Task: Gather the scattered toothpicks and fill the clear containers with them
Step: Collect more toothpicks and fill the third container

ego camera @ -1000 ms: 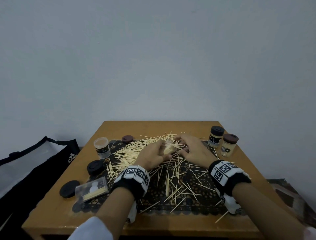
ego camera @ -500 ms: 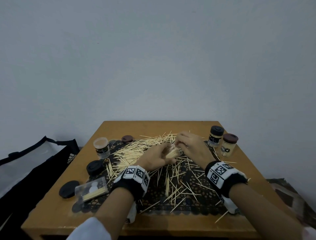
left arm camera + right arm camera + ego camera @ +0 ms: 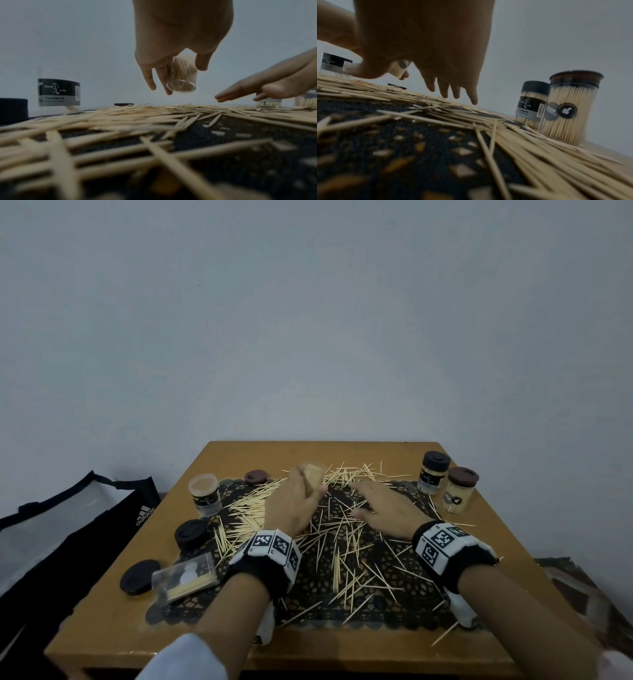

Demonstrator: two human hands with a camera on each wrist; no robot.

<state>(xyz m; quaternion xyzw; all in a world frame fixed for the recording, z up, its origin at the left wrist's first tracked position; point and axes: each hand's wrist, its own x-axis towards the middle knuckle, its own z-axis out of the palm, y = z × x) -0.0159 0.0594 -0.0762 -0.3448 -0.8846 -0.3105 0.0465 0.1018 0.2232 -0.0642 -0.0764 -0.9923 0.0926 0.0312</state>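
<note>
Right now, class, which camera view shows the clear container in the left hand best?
The left wrist view: the clear container, packed with toothpicks, shows between the left hand's fingers. The head view shows only its top above the knuckles; the right wrist view shows a blurred sliver.

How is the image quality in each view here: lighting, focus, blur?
Head view: dim, even light, the table sharp, edges bowed by the wide angle. Left wrist view: nearest toothpicks badly out of focus, the held container fairly crisp. Right wrist view: dark, tilted, the right hand underexposed, foreground blurred.
</note>
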